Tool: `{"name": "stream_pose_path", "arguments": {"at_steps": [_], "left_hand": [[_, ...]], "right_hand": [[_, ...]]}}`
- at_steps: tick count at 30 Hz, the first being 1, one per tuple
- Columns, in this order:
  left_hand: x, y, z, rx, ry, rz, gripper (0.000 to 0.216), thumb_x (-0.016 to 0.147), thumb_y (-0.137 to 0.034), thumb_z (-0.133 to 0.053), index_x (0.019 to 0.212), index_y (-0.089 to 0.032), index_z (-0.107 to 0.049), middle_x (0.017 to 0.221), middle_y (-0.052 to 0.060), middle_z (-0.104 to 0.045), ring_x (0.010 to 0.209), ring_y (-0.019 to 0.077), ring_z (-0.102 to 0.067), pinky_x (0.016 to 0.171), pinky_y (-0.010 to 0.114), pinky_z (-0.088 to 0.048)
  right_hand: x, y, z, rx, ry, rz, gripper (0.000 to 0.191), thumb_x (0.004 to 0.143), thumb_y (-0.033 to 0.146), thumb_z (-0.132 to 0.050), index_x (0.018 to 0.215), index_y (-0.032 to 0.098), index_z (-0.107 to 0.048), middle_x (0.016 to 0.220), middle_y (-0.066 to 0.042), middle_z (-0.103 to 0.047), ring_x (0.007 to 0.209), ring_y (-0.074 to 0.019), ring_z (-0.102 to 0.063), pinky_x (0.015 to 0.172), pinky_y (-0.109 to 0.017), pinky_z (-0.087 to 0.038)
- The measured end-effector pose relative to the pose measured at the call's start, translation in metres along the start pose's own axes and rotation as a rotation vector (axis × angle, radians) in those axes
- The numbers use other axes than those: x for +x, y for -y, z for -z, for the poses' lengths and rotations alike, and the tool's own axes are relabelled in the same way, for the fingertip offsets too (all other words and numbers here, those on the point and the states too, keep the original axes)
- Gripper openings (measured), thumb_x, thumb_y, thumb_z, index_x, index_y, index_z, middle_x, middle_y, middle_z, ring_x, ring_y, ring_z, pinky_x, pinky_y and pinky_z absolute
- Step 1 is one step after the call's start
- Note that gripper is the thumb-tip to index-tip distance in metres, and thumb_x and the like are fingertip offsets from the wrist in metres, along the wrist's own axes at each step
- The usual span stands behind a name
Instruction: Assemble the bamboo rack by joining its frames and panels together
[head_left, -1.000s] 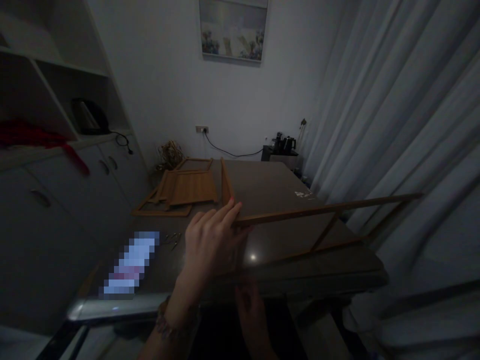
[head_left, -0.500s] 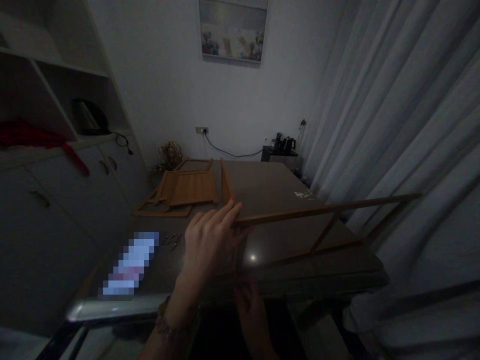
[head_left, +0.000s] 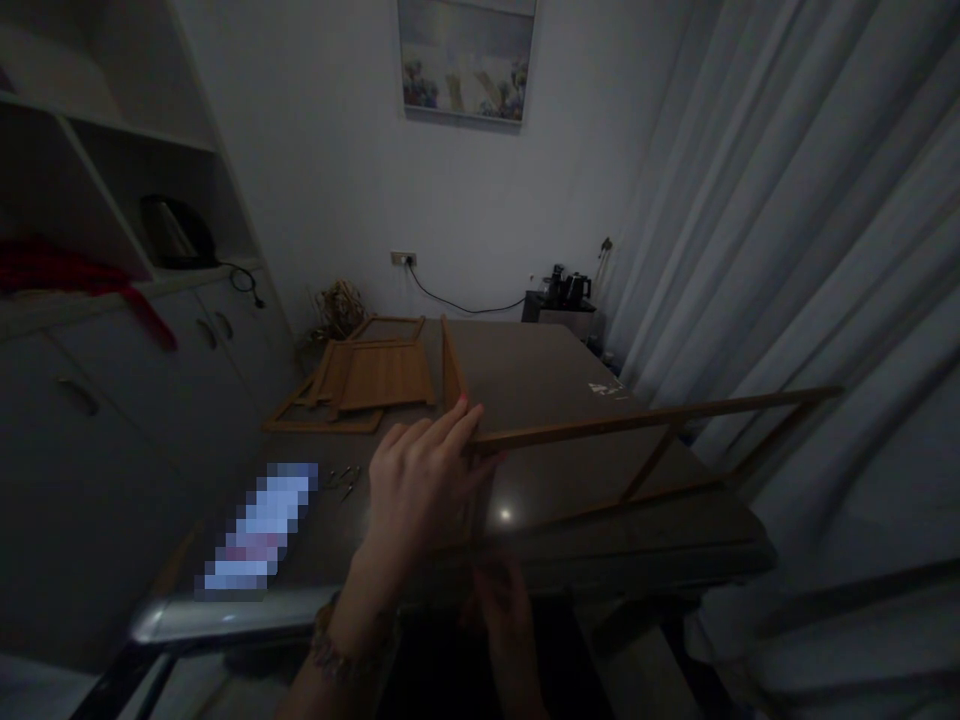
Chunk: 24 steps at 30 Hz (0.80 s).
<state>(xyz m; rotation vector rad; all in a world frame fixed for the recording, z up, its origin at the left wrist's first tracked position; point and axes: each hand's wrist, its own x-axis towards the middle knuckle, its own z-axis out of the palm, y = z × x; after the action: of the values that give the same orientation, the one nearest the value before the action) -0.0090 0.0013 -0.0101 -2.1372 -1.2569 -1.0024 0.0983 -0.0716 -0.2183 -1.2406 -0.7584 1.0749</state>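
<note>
My left hand (head_left: 421,482) is wrapped round the near corner of a thin wooden frame (head_left: 645,420) that stands on edge over a dark table (head_left: 540,375) and reaches out to the right past the table's edge. My right hand (head_left: 504,600) is low, just below the table's front edge under that same corner; it is dim and its fingers are hard to make out. Small screws (head_left: 343,478) lie on the table left of my left hand.
Flat wooden panels and frames (head_left: 367,380) are stacked at the table's far left. A bright pixelated sheet (head_left: 259,525) lies near the front left. Cabinets with a kettle (head_left: 174,232) line the left wall. Curtains (head_left: 810,250) hang at the right.
My right hand has shifted slightly under the table's front edge. The left hand and the frame have stayed where they were.
</note>
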Motion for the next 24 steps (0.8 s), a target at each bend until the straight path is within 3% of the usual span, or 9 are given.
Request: {"name": "stream_pose_path", "arguments": {"at_steps": [10, 17, 20, 24], "left_hand": [[-0.0015, 0.0005, -0.0038, 0.016, 0.004, -0.004, 0.047, 0.081, -0.051, -0.063, 0.119, -0.024, -0.062, 0.12, 0.002, -0.068, 0.082, 0.022, -0.069, 0.066, 0.038, -0.046], [-0.0024, 0.0014, -0.0024, 0.023, -0.006, -0.013, 0.047, 0.08, -0.05, -0.065, 0.118, -0.024, -0.062, 0.121, -0.001, -0.068, 0.083, 0.0213, -0.069, 0.067, 0.038, -0.046], [-0.0014, 0.0007, -0.0027, 0.027, -0.013, -0.015, 0.046, 0.08, -0.05, -0.065, 0.118, -0.024, -0.062, 0.12, -0.001, -0.068, 0.081, 0.021, -0.069, 0.066, 0.038, -0.046], [-0.0003, -0.0005, -0.0033, 0.03, -0.015, -0.008, 0.046, 0.081, -0.051, -0.063, 0.118, -0.023, -0.063, 0.12, 0.0, -0.068, 0.081, 0.0206, -0.069, 0.067, 0.038, -0.046]], "right_hand": [[-0.0041, -0.0029, 0.0018, 0.032, -0.089, -0.141, 0.057, 0.063, 0.065, -0.074, 0.088, 0.014, -0.074, 0.076, -0.009, -0.075, 0.061, -0.0217, -0.07, 0.057, -0.029, -0.056], [-0.0027, -0.0048, 0.0011, -0.014, 0.051, -0.14, 0.062, 0.063, 0.071, -0.07, 0.088, 0.014, -0.077, 0.063, -0.006, -0.072, 0.054, -0.0193, -0.065, 0.052, -0.027, -0.053], [-0.0026, -0.0069, 0.0038, -0.041, 0.042, -0.124, 0.061, 0.065, 0.071, -0.069, 0.089, 0.015, -0.077, 0.067, -0.007, -0.073, 0.059, -0.022, -0.067, 0.055, -0.03, -0.054], [-0.002, -0.0088, 0.0053, -0.054, 0.044, -0.12, 0.059, 0.067, 0.071, -0.066, 0.089, 0.018, -0.077, 0.085, -0.01, -0.076, 0.077, -0.0276, -0.07, 0.071, -0.037, -0.056]]}}
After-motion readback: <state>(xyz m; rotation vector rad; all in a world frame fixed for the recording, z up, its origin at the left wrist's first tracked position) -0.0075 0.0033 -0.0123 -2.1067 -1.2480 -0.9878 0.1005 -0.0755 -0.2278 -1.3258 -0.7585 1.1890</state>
